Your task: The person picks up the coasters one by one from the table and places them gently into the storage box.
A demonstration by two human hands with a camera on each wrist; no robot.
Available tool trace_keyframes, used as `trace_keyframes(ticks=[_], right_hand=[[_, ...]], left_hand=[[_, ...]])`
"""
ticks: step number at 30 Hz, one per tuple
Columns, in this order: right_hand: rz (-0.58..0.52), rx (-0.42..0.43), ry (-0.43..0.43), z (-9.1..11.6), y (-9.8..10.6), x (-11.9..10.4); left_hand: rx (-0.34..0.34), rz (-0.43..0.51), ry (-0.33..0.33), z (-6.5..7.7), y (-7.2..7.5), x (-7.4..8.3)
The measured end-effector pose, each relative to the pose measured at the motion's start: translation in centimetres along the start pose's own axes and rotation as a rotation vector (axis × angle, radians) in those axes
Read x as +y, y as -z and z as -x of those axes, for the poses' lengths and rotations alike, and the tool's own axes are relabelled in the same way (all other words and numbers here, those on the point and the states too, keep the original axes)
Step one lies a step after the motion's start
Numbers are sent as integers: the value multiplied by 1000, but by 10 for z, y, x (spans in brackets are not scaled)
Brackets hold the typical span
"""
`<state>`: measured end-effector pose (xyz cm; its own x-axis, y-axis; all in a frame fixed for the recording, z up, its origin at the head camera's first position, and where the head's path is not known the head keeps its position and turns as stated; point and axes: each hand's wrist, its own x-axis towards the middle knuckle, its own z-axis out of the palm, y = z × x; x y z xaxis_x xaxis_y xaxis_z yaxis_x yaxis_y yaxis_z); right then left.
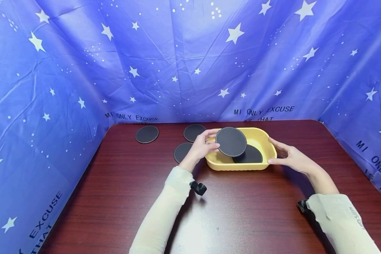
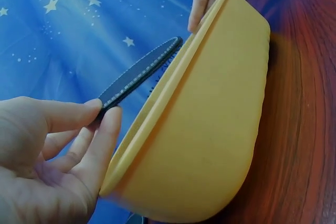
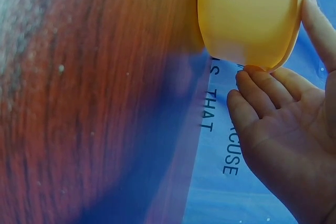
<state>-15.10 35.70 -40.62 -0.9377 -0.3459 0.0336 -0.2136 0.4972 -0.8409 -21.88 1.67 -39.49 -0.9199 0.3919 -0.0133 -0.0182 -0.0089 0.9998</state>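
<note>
A round black coaster (image 1: 231, 141) is pinched at its left edge by the thumb and fingers of my left hand (image 1: 200, 146), tilted over a yellow oblong basin (image 1: 235, 167). In the left wrist view the coaster (image 2: 137, 74) shows pale stitching along its rim, with fingertips close to the basin's edge. Inside the basin lies another black coaster (image 1: 252, 154), partly covered by the held one. My right hand (image 1: 293, 159) holds the basin's right end between thumb and fingers; the right wrist view shows its fingertips at the basin's rim (image 3: 289, 59).
Left of the basin on the dark red table (image 1: 120, 197) are three more black coasters: one at far left (image 1: 147, 134), one at the back (image 1: 194, 132), and one (image 1: 181, 152) partly behind my left hand. A blue starry curtain (image 1: 184, 88) stands along the table's back edge.
</note>
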Motion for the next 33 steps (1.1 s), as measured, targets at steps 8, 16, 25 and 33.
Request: trace_keyframes(ticks=[8,16,25,33], right_hand=[[-4,-2,-13,0,-1,-2],[-10,-4,-15,0,-1,0],[-9,5,-20,1,-2,0],[3,12,-28,1,-1,0]], left_hand=[[34,-130,24,-4,-13,6],[51,-297,45,-10,-33,6],[99,-542,96,-14,-53,-1],[95,-784,106,-21,-56,-7]])
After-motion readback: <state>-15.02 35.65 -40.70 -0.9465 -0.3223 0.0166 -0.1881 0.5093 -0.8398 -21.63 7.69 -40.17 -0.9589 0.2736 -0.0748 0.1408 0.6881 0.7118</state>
